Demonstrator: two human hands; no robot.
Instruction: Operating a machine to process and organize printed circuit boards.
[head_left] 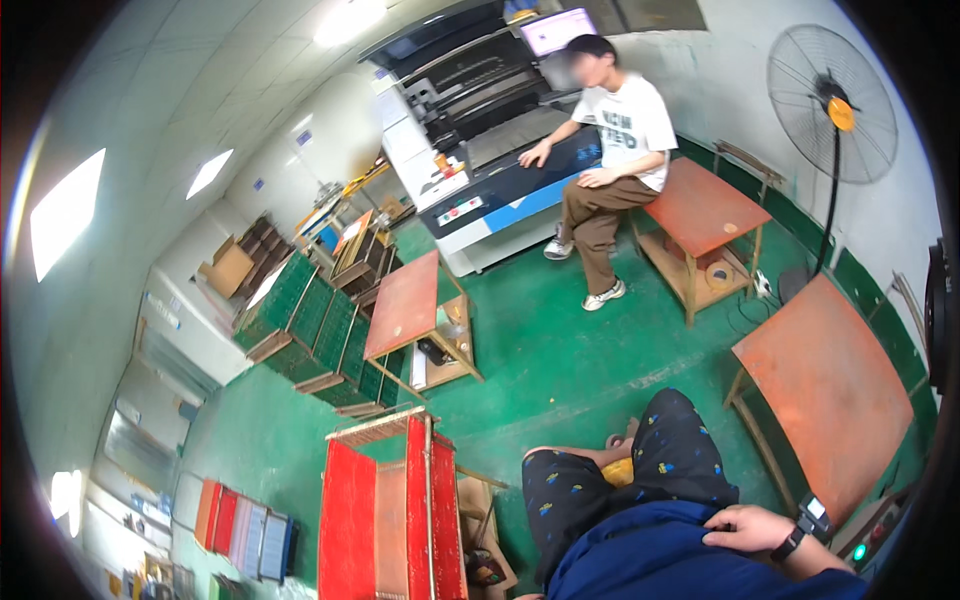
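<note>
right hand on blue shirt | orange table, edge near | green floor ahead

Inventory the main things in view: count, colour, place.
Boxy black machine: one, blue-striped, top centre.
Lit rectangular monitor: one, pinkish, above machine.
Round wire fan: one, grey, upper right.
Flat wooden tables: three, orange-red, centre to right.
Seated co-worker: one, white shirt, beside machine.
Stacked rectangular crates: several, green, left of centre.
Panelled rack: one, red, bottom.
Cardboard box: one, brown, left.
Patterned shorts: one pair, black, bottom centre.
Right hand: one, bare, on navy shirt.
</note>
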